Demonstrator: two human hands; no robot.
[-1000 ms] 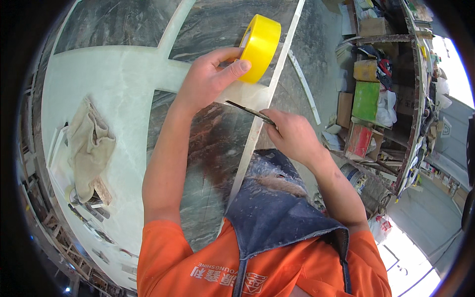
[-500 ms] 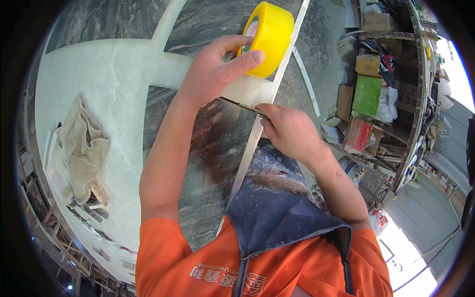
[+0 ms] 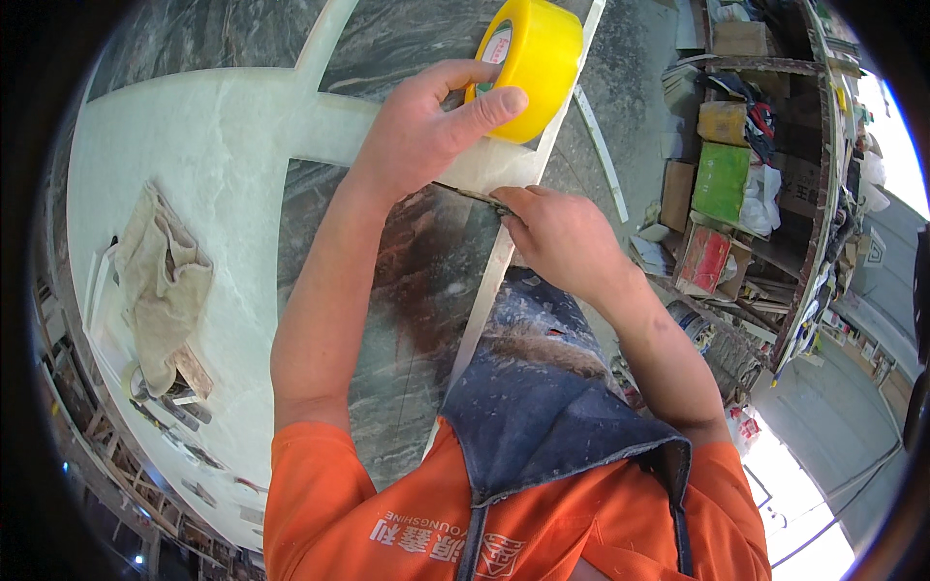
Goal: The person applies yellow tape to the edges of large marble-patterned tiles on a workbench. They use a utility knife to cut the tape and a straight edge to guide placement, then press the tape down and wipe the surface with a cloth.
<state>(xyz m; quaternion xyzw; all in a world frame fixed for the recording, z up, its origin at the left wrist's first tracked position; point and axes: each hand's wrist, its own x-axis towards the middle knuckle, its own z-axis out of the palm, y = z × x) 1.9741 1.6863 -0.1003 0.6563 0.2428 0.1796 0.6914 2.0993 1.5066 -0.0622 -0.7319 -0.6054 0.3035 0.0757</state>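
My left hand (image 3: pixel 426 131) grips a wide roll of yellow tape (image 3: pixel 547 73), its fingers toward the core and its thumb on the near side. The roll stands at the edge of a pale slab (image 3: pixel 174 116) inlaid with dark veined stone panels (image 3: pixel 407 281). Closed around one end of a thin, dark, blade-like tool (image 3: pixel 467 194) is my right hand (image 3: pixel 562 237), just past the slab's edge. The tool points left, its far end close to my left wrist; its exact kind cannot be made out.
On the slab's left lie a crumpled beige cloth (image 3: pixel 160 281) and several small tools. To the right, a shelf (image 3: pixel 823 194) holds boxes, a green package (image 3: pixel 722 182) and bags. A narrow white strip (image 3: pixel 601 150) lies beyond the slab edge. A dark apron (image 3: pixel 552 407) hangs against it.
The tape roll and my left hand have shifted slightly up and right. My right hand, with the thin tool, has moved a little up and left.
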